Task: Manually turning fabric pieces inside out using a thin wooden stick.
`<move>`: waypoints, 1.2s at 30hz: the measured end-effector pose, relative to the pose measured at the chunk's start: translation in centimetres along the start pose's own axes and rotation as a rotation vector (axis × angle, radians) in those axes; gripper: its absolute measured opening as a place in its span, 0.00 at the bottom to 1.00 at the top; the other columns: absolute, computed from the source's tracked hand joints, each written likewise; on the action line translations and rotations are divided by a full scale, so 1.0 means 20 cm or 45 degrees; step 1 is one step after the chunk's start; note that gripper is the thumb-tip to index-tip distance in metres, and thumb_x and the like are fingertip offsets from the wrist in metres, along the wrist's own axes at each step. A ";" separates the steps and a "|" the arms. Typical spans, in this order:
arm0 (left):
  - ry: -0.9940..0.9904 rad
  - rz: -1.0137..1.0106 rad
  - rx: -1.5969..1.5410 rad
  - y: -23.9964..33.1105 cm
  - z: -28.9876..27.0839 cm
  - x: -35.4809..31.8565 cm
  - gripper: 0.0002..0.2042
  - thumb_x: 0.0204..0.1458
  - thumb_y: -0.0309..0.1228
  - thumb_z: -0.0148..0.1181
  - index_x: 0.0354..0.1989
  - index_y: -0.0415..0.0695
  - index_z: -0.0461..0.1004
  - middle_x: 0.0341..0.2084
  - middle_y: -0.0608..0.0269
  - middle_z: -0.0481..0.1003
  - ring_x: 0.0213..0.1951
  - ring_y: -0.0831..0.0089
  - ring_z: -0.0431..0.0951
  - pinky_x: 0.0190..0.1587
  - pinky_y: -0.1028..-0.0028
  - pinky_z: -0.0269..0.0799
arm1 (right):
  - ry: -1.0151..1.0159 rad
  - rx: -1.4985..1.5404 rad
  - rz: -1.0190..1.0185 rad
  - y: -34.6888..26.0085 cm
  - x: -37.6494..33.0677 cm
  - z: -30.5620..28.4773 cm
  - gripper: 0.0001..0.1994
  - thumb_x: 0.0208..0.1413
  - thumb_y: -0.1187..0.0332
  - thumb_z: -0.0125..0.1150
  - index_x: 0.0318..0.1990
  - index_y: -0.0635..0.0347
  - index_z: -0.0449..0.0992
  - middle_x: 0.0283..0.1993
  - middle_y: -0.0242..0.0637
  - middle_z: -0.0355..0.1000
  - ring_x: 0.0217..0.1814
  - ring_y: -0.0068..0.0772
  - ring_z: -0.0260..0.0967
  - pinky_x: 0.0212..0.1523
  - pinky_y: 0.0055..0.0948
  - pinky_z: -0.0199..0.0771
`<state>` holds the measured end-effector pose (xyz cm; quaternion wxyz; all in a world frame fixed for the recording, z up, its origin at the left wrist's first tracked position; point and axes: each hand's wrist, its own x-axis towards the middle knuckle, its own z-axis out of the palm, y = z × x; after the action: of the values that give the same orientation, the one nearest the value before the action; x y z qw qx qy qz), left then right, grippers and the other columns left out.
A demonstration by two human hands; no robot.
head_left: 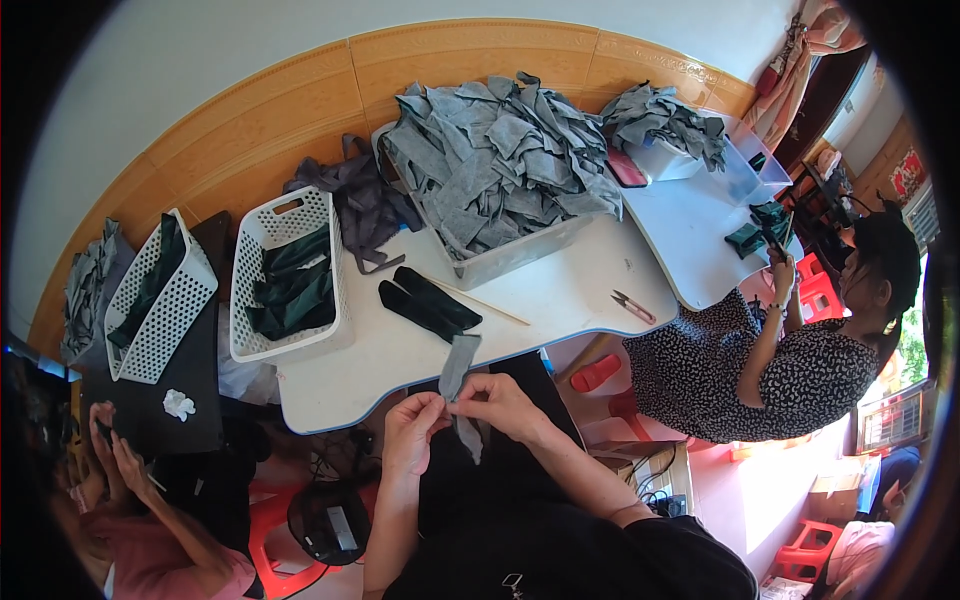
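1. Head view, step in hand: a grey fabric strip is being held up between the left hand and right hand at the near edge of the white table, apparently being worked around its middle.
2. Fingers: the strip is being pinched by thumb and fingertips on both sides, basically no gap showing.
3. Next move: a light, steady pinch is probably being called for, since cloth this limp would be easily twisted.
4. Materials: soft, kinda fuzzy cloth is being handled, ends flopping. Long, rounded, velvety dark green pieces are lying behind, beside a thin pale stick; crumpled grey scraps are being held in a plastic bin.
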<state>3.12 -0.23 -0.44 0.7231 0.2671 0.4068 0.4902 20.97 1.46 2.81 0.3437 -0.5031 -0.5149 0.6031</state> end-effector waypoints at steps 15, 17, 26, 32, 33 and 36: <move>0.081 0.205 0.026 -0.15 0.05 -0.01 0.07 0.56 0.25 0.58 0.41 0.38 0.75 0.33 0.64 0.77 0.35 0.77 0.76 0.42 0.77 0.71 | 0.286 -0.033 -0.382 0.13 0.00 0.08 0.11 0.51 0.82 0.53 0.41 0.66 0.77 0.43 0.35 0.72 0.44 0.26 0.70 0.46 0.22 0.69; 0.119 0.231 -0.156 -0.12 0.04 -0.01 0.09 0.56 0.25 0.58 0.44 0.38 0.73 0.36 0.63 0.77 0.37 0.75 0.77 0.45 0.75 0.71 | 0.249 0.031 -0.291 0.13 0.00 0.07 0.11 0.51 0.82 0.54 0.42 0.66 0.78 0.43 0.34 0.72 0.43 0.24 0.70 0.46 0.21 0.68; -0.031 -0.020 -0.243 -0.06 0.05 -0.05 0.11 0.56 0.25 0.58 0.46 0.36 0.73 0.42 0.58 0.76 0.42 0.71 0.78 0.47 0.68 0.75 | 0.181 -0.077 -0.209 0.09 -0.05 0.12 0.10 0.51 0.75 0.59 0.42 0.63 0.77 0.37 0.32 0.69 0.34 0.21 0.64 0.37 0.23 0.66; 0.028 -0.147 -0.234 -0.09 0.08 -0.08 0.09 0.57 0.28 0.58 0.43 0.37 0.74 0.38 0.60 0.77 0.38 0.72 0.79 0.41 0.70 0.79 | 0.232 -0.008 -0.434 0.11 -0.04 0.14 0.12 0.53 0.77 0.54 0.46 0.64 0.75 0.41 0.35 0.69 0.42 0.26 0.68 0.43 0.23 0.68; -0.017 -0.115 -0.215 -0.09 0.07 -0.08 0.09 0.57 0.28 0.58 0.42 0.38 0.74 0.38 0.60 0.77 0.37 0.72 0.79 0.41 0.70 0.79 | 0.241 -0.008 -0.435 0.12 -0.03 0.14 0.12 0.53 0.77 0.54 0.45 0.64 0.75 0.41 0.35 0.70 0.43 0.27 0.69 0.44 0.23 0.68; -0.011 -0.096 -0.216 -0.08 0.05 -0.06 0.08 0.57 0.28 0.58 0.41 0.37 0.75 0.36 0.59 0.78 0.35 0.72 0.80 0.39 0.70 0.79 | 0.230 -0.011 -0.426 0.13 -0.03 0.13 0.11 0.53 0.78 0.53 0.44 0.64 0.75 0.42 0.34 0.68 0.42 0.25 0.69 0.43 0.22 0.68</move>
<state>4.53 -1.96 -0.74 0.7629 0.1913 0.3704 0.4942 18.99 -0.40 0.26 0.4817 -0.4640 -0.5611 0.4877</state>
